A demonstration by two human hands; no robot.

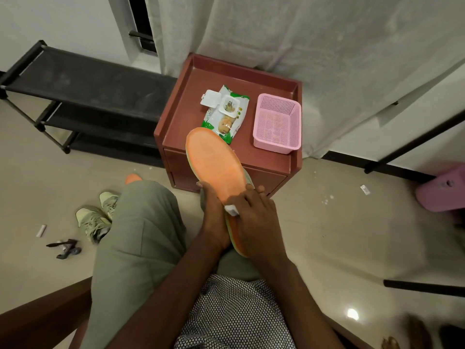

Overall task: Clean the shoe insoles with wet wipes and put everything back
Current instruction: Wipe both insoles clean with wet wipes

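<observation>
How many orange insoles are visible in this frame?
2: one insole held in both hands over the lap, a second insole peeking out behind the left knee, mostly hidden.

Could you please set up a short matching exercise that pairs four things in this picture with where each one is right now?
Things:
1. orange foam insole
2. green and white wet wipe pack
3. pink perforated plastic basket
4. pale green sneakers

Places:
A. on the floor beside the person's knee
B. on the right side of the reddish-brown cabinet top
C. held in the left hand
D. on the cabinet top, lid flipped open

Pairs: 1-C, 2-D, 3-B, 4-A
</observation>
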